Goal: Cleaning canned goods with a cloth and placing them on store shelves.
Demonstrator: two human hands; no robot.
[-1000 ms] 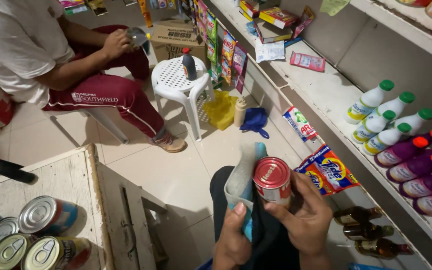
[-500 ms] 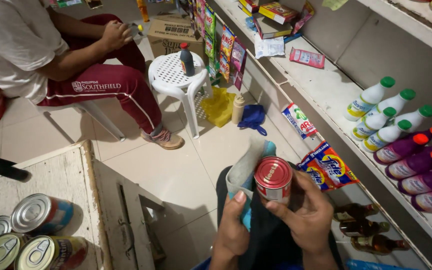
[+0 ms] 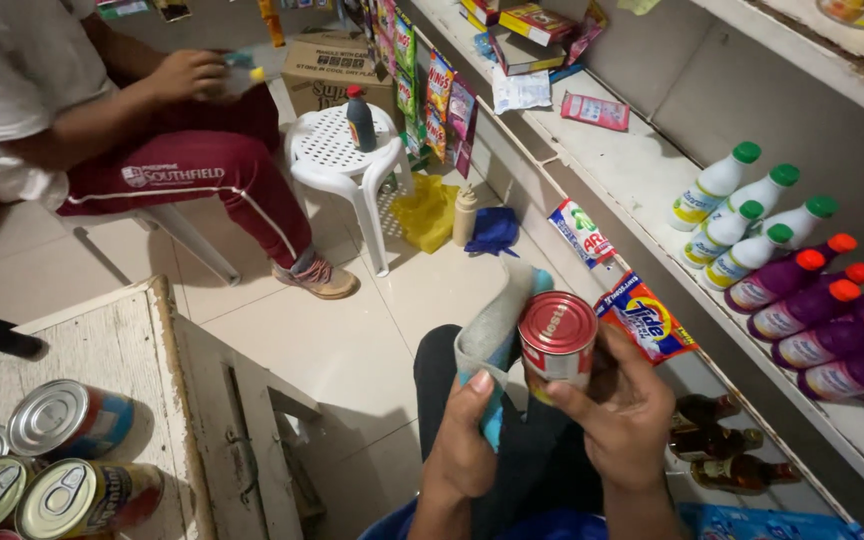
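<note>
Red-labelled steel, the can (image 3: pixel 557 342) was held in front of the person's lap, above the tiled floor (image 3: pixel 322 340) and just beside the lower shelf (image 3: pixel 632 170). The right hand (image 3: pixel 620 418) was clamped round its side wall, thumb across the label and fingers behind, the lid turned toward the camera. The left hand (image 3: pixel 464 440) was closed on a folded cloth (image 3: pixel 500 330), grey with a blue edge, which touched the can's left side. The can was probably full, so fairly heavy for its bulk, rigid, and smooth enough to slip; the side wall between the two rims was judged the surest place to grip. The cloth looked soft and limp, safe to take anywhere. The can showed a plain metal lid with concentric rings, a raised rim and a red-and-cream label; no dents were visible. Similar cans (image 3: pixel 62 470) lay on a wooden table (image 3: pixel 102 340) at lower left, well apart. A seated person (image 3: pixel 72 110) occupied the upper left.
</note>
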